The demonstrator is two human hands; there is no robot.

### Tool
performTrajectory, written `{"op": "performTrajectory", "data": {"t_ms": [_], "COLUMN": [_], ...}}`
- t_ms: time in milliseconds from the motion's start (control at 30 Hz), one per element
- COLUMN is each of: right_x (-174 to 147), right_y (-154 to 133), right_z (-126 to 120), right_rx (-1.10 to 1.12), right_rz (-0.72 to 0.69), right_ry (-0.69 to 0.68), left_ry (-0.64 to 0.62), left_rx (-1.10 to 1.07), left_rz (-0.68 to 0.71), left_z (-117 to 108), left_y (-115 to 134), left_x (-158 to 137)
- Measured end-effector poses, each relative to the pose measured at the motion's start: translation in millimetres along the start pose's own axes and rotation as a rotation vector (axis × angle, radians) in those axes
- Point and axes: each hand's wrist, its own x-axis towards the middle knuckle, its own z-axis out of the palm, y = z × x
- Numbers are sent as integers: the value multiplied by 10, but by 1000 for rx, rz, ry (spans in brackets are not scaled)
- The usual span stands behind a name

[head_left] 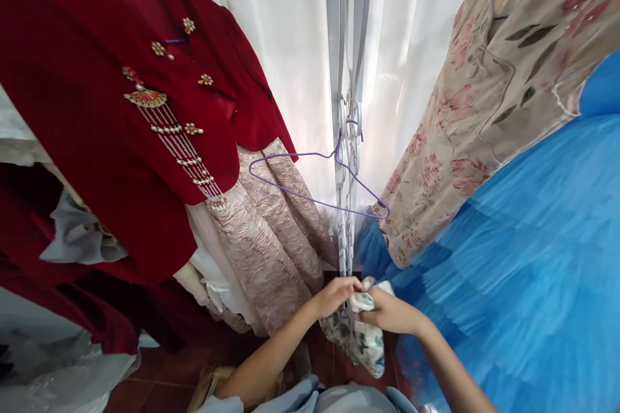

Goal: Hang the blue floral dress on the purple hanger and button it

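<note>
Low in front of my body, both hands are at a white floral cloth [370, 341] with green and blue print. My right hand [390, 312] is closed around its bunched upper part. My left hand [336, 295] has curled fingers at the cloth's left edge and seems to pinch it; its fingertips are partly hidden. The cloth's lower end hangs down above the floor. Which kind of garment it is, I cannot tell. Above my hands, an unloaded purple wire hanger [317, 197] hangs from a column of pale hooks or chain links [347, 219].
On the left hang a dark red jacket [97, 97] with beaded ornaments and a pink brocade skirt [261, 239]. To the right are a beige floral dress [436, 142] and a blue tulle gown [523, 239]. White curtains [285, 45] hang behind. A wooden stool or box [207, 387] stands lower left.
</note>
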Motion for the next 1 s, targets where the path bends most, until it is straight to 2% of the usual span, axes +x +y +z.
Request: {"op": "performTrajectory", "data": {"t_ms": [67, 133, 200, 300, 367, 467, 533, 633, 733, 867, 933, 1000], "right_x": [-251, -437, -538, -473, -262, 254, 640, 1084, 1219, 1046, 937, 865], "right_y": [-157, -276, -342, -409, -484, -620, -678, -688, -681, -773, -842, -889], "right_z": [-261, -583, -952, -1498, -1782, -2010, -2029, -1916, -1772, -1731, -1754, -1769], "right_rx": [-37, -91, -132, -138, -151, -143, -81, 27, 100, 112, 71, 33], "right_rz": [-6, -9, -20, -92, -149, -209, -233, -213, -142, -105, -105, -106], "right_ry": [-2, 118, 298, 553, 660, 657, 587, 504, 509, 440, 412, 414], "left_ry": [-106, -112, -10, 197, 311, 375, 352, 317, 281, 353, 439, 549], "left_rx": [36, 88, 166, 246, 252, 262, 310, 460, 646, 920, 1070, 1202], "left_rz": [-120, -223, -249, -228, -211, -169, -145, -138, -175, -227, -143, -5], "left_z": [190, 280, 240, 15, -142, -283, -337, -486, -850, -1663, -2111, -2506], "left_y": [-60, -114, -122, 1, 176, 532, 767, 1019, 1151, 1361, 1552, 1800], "left_x": [-148, -270, -370, -508, -601, -712, -753, -788, -834, -829, -705, -453]}}
